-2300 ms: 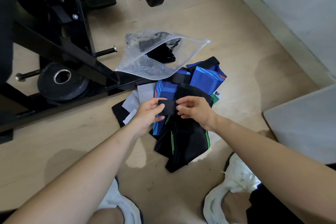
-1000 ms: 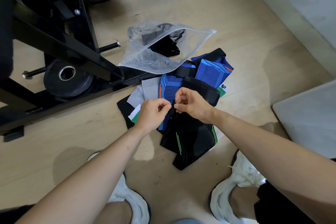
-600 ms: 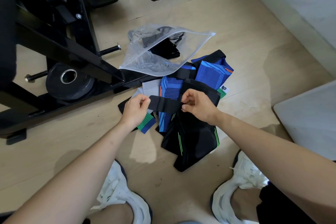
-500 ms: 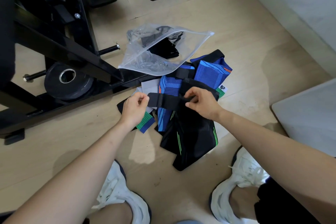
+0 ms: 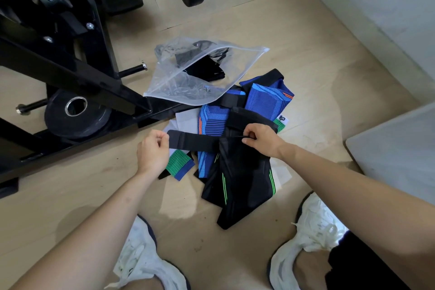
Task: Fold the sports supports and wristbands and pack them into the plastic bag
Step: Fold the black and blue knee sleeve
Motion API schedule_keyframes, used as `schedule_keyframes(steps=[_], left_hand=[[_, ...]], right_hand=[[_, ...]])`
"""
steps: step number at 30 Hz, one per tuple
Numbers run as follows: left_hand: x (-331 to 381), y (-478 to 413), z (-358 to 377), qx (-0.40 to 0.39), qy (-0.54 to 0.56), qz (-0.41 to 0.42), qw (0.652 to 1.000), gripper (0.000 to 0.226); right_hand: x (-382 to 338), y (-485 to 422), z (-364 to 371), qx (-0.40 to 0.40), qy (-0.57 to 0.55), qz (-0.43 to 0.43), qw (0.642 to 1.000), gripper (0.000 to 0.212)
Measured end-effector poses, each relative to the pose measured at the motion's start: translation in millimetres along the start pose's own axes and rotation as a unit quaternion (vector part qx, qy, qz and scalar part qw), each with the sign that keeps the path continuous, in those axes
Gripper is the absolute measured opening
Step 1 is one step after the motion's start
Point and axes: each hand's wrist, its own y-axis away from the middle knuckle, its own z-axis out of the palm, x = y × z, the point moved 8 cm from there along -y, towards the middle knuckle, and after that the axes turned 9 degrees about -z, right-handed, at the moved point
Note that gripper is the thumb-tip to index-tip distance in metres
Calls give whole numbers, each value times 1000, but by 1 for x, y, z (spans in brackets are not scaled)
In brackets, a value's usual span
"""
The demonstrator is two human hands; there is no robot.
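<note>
Pinched left end of strap (image 5: 193, 142) with left hand (image 5: 153, 150), fingers curled. Gripped right end with right hand (image 5: 261, 139). Held strap taut, long axis left-right, over supports (image 5: 237, 172) heaped on floor (image 5: 70, 195). Located bag (image 5: 202, 75) beyond supports, ahead of both hands, neither clearly nearer; dark items (image 5: 204, 69) already inside. Noted white tag (image 5: 283, 118) at right edge of supports: logo unreadable.

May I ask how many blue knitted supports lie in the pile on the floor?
2. The left blue support lies mid-pile under the black strap; the right blue support lies beside it, below the plastic bag. Others may be hidden beneath.
</note>
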Motion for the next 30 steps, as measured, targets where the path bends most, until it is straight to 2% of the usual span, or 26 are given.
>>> schedule_keyframes(steps=[4,8,10,14,17,21,24,27,29,30], left_hand=[[-8,-2,4,-13,10,-12,1000,15],[1,-1,11,-44,55,2,998,9],[6,-1,11,-49,73,11,996,11],[13,4,9,-48,109,9,993,13],[21,8,5,-27,142,15,989,11],[39,8,-1,-6,192,28,981,12],[55,12,8,-24,193,53,979,11],[62,19,25,-60,198,63,976,10],[65,23,35,-75,203,60,974,9],[67,25,38,-80,203,59,974,9]], right_hand=[[16,0,-15,52,27,31,998,11],[7,-1,-6,3,118,7,993,40],[5,-1,-3,-16,137,14,990,46],[7,0,5,-53,178,14,983,41],[9,1,2,-74,85,8,994,30],[8,-6,-35,0,-31,22,999,22],[11,-16,-53,57,-8,41,997,21],[15,-20,-56,69,-29,35,997,19],[18,-16,-67,123,-43,35,991,28],[21,-11,-73,158,-51,45,985,25]])
